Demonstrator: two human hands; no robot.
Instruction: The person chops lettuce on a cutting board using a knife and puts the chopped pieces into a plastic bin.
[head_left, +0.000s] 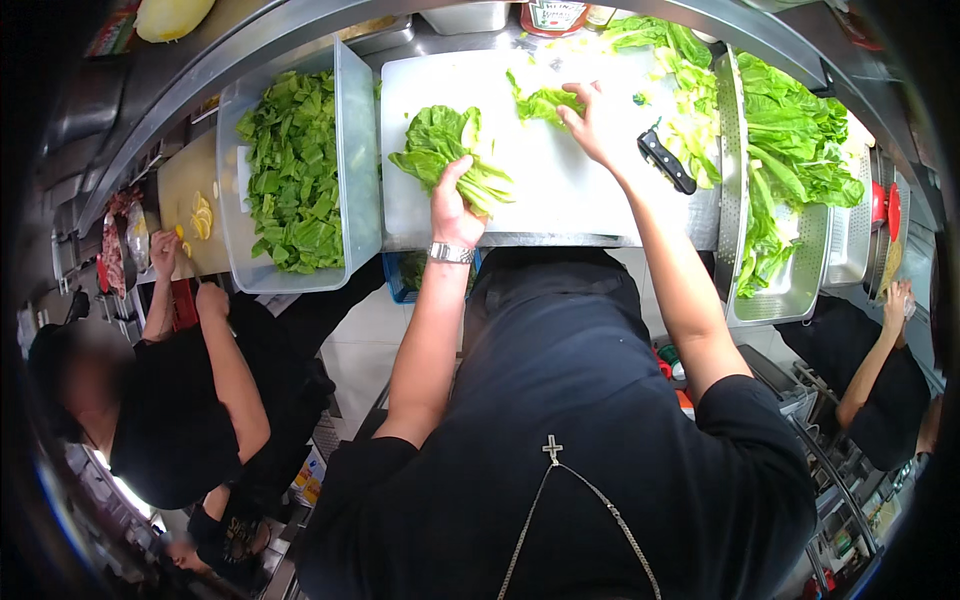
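Observation:
A bunch of romaine lettuce leaves (442, 146) is gripped in my left hand (456, 202), above the left part of a white cutting board (555, 202). My right hand (589, 124) has its fingers apart at the edge of a loose lettuce leaf (541, 103) on the board; whether it touches the leaf is hard to tell. Right of that hand lies a knife with a black handle (666, 161), its blade not made out in the glare. Pale lettuce pieces (694, 135) are heaped at the board's right side. Chopped lettuce (296, 172) fills much of a clear plastic bin (358, 157) on the left.
Perforated steel pans (814, 262) with whole lettuce leaves (795, 142) stand on the right. A ketchup container (553, 16) and a steel pan (465, 19) sit behind the board. One co-worker (180, 405) cuts lemon at a board (191, 169) on the left; another (870, 375) works at far right.

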